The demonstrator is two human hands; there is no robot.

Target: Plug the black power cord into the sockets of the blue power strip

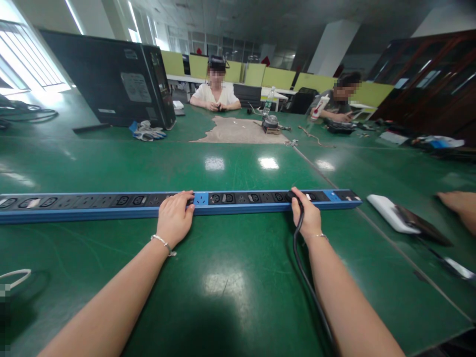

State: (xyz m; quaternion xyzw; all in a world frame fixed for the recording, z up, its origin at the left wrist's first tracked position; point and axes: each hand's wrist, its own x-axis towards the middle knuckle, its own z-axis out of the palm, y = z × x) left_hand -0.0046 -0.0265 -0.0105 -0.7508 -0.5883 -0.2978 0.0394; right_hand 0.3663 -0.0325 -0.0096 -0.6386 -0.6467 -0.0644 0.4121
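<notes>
A long blue power strip [241, 209] with black and blue socket sections lies across the green table. My left hand [175, 215] is wrapped over the strip near its middle, fingers on the top and thumb at the near side. Toward the strip's right end, my right hand [308, 214] grips a black power plug [290, 196] at one of the sockets. How deep the plug sits cannot be made out. Its black cord [296, 243] runs down beside my right forearm to the bottom edge.
A black computer case [107, 79] stands back left, with gloves [147, 130] beside it. Two people sit across the table. At right, a white device [390, 213] and a dark flat item [422, 225] lie near another person's hand [461, 208]. A bottle [269, 101] stands farther back.
</notes>
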